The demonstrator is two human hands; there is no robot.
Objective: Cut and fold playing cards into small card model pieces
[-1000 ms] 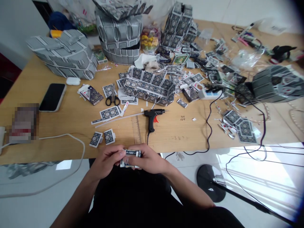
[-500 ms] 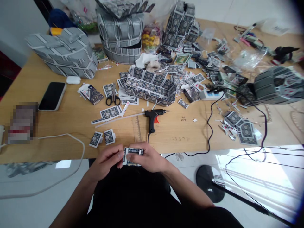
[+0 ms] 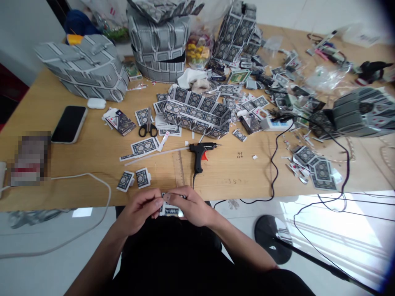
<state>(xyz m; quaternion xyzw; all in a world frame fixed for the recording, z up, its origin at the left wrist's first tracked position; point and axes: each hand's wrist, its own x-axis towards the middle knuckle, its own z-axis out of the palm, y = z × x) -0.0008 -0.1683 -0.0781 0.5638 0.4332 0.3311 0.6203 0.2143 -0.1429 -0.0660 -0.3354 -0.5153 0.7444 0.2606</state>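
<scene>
A dark patterned playing card (image 3: 171,211) is held between my two hands at the table's front edge. My left hand (image 3: 142,209) pinches its left side with thumb and index finger. My right hand (image 3: 190,206) grips the right side, its thumb lying over the card's upper face. Whether the card is folded or doubled I cannot tell. Two small folded cards, one (image 3: 125,181) left of the other (image 3: 143,178), lie just beyond my left hand. Farther in, a black glue gun (image 3: 198,156) with a red trigger rests on the table beside a clear ruler (image 3: 180,168).
An open box woven of cards (image 3: 197,113) stands mid-table, with scissors (image 3: 148,128) to its left. Card-made bags (image 3: 83,68) stand at the back. A phone (image 3: 69,124) lies at left. A black cord (image 3: 274,164) crosses the table's right part to a power strip (image 3: 277,123).
My right thumb has moved up and left across the card, toward its upper edge. My left hand keeps its pinch. The view has shifted slightly.
</scene>
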